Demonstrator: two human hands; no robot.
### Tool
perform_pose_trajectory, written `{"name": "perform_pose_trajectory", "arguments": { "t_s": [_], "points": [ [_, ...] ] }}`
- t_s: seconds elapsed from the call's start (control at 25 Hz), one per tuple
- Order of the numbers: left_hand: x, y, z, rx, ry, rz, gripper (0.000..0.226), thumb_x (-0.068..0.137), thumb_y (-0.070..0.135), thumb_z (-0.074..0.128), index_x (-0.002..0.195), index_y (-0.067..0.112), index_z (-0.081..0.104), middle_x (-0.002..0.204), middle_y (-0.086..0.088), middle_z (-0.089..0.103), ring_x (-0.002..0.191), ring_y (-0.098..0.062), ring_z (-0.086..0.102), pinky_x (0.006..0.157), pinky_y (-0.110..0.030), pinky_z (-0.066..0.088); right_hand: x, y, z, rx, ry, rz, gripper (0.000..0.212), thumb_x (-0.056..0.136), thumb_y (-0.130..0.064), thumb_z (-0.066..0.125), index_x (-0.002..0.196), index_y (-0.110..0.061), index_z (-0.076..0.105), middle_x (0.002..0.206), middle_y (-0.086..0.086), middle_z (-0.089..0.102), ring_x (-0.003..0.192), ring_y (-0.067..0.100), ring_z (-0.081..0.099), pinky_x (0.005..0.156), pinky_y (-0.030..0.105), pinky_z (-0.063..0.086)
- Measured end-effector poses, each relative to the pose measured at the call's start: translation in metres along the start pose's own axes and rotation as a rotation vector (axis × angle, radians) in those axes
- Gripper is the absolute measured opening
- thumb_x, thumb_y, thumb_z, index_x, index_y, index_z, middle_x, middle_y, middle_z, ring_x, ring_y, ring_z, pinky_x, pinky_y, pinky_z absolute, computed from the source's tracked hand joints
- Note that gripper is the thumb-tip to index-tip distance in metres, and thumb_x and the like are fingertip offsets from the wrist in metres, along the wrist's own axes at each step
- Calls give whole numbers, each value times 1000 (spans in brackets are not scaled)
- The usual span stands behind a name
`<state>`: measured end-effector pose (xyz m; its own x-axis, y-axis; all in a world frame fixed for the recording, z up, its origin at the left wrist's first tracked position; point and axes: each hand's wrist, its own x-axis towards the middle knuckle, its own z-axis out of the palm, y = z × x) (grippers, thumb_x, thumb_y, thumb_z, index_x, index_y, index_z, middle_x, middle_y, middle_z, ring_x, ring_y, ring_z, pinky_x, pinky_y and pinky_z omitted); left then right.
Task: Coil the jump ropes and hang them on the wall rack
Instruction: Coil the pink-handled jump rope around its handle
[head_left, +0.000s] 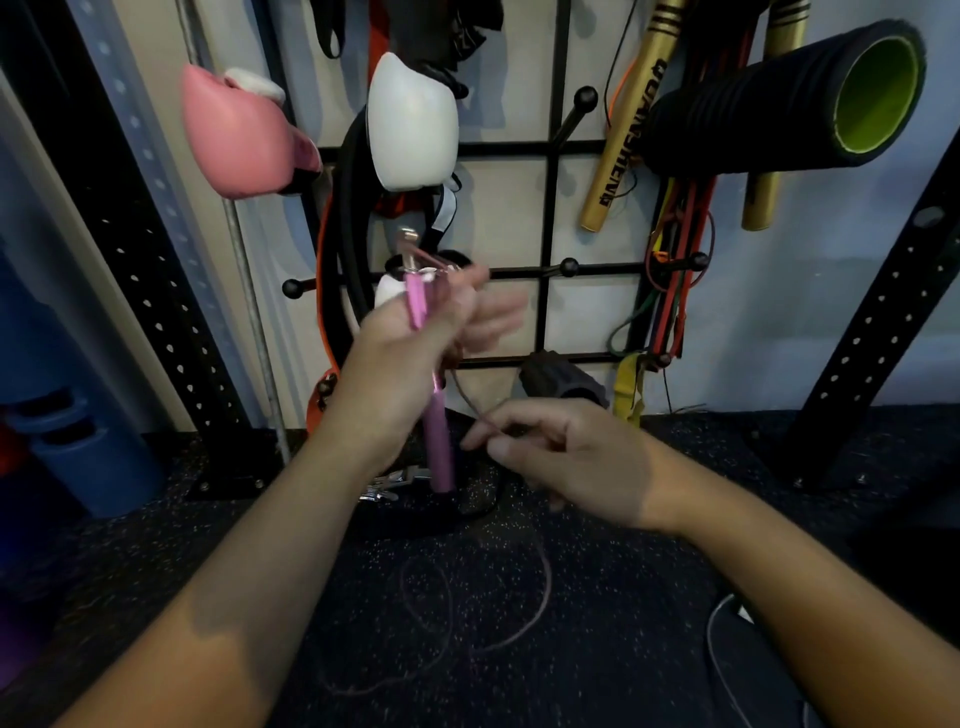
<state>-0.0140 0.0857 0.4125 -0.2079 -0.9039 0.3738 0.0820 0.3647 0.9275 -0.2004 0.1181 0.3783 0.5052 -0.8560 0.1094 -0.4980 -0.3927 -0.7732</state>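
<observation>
My left hand (415, 353) grips the pink jump rope handles (435, 426), held upright in front of the wall rack (550, 270); its fingers are blurred. A thin pinkish cord (540, 592) runs from the handles' top through the left hand, down to my right hand (566, 457), then loops loosely over the dark floor. The right hand, lower and to the right, pinches that cord between thumb and fingers. The rack is a black grid with ball-tipped pegs (569, 267).
On the rack hang a pink boxing glove (239, 135), a white glove (413, 124), black and orange bands (337, 249), gold sticks (623, 135), a black foam roller (789, 98) and coloured bands (675, 270). Black perforated uprights (150, 291) stand left and right. A grey cable (719, 654) lies on the floor.
</observation>
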Motion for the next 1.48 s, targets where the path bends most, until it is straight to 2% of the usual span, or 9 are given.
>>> {"name": "perform_pose_trajectory", "arguments": {
  "t_s": [0.12, 0.2, 0.32, 0.52, 0.68, 0.8, 1.04, 1.2, 1.48],
  "points": [
    [-6, -9, 2, 576, -148, -36, 23, 105, 29, 51, 106, 19, 72, 83, 13, 79, 76, 3, 73, 81, -17, 54, 1, -8, -20, -265, 204, -85, 19, 98, -23, 65, 109, -33, 77, 92, -24, 74, 80, -4, 71, 76, 24, 59],
    [-7, -11, 4, 604, -230, -44, 27, 105, 29, 51, 91, 14, 69, 72, 0, 77, 61, -11, 72, 73, -32, 55, -1, -8, -27, -311, 344, -90, 16, 96, -25, 68, 104, -32, 80, 79, -13, 77, 72, 2, 72, 70, 30, 60],
    [-2, -9, 1, 651, -250, -84, 44, 104, 39, 49, 78, 9, 69, 61, -12, 71, 48, -16, 60, 63, -30, 47, -2, -8, -24, -318, 403, -84, 11, 93, -33, 72, 99, -35, 80, 65, -10, 73, 60, 0, 67, 58, 22, 54],
    [-3, -6, 0, 407, -387, -245, 37, 101, 40, 55, 89, 10, 72, 50, 5, 50, 43, -9, 42, 51, -25, 37, -1, -8, -35, -256, 447, 40, 33, 71, -61, 74, 80, -30, 73, 75, -6, 74, 74, 14, 71, 72, 46, 61],
    [-5, -8, -8, 211, -487, -279, 30, 89, 39, 65, 82, 10, 71, 44, 10, 42, 38, -9, 34, 47, -23, 33, -3, -13, -42, 79, 285, -25, 21, 78, -40, 81, 86, -21, 79, 83, 5, 77, 71, 24, 69, 66, 38, 56],
    [-4, -12, -10, 90, -508, -293, 29, 95, 33, 60, 79, 12, 71, 41, 7, 43, 35, -10, 34, 49, -29, 35, -3, -9, -48, 252, 343, -3, 19, 75, -28, 86, 87, -16, 78, 79, 13, 72, 60, 32, 54, 55, 34, 46],
    [-5, -18, -9, -126, -460, -290, 31, 97, 27, 55, 77, 9, 70, 38, 6, 41, 29, -5, 32, 46, -26, 36, -1, 5, -47, -86, 514, -100, 16, 87, -36, 77, 94, -24, 68, 80, 7, 69, 67, 27, 63, 61, 40, 57],
    [-5, -22, -10, -246, -446, -307, 28, 98, 25, 55, 79, 8, 65, 37, 11, 36, 27, -2, 31, 44, -23, 36, 3, 9, -42, -195, 435, -127, 19, 93, -44, 63, 107, -31, 58, 96, -3, 54, 69, 7, 52, 61, 20, 44],
    [-5, -26, -10, -265, -452, -313, 28, 98, 25, 56, 79, 7, 67, 37, 12, 34, 27, -1, 32, 43, -22, 37, 3, 10, -41, -316, 419, -228, 23, 89, -48, 64, 99, -28, 70, 108, -4, 51, 96, 12, 57, 83, 34, 52]
  ]
}}
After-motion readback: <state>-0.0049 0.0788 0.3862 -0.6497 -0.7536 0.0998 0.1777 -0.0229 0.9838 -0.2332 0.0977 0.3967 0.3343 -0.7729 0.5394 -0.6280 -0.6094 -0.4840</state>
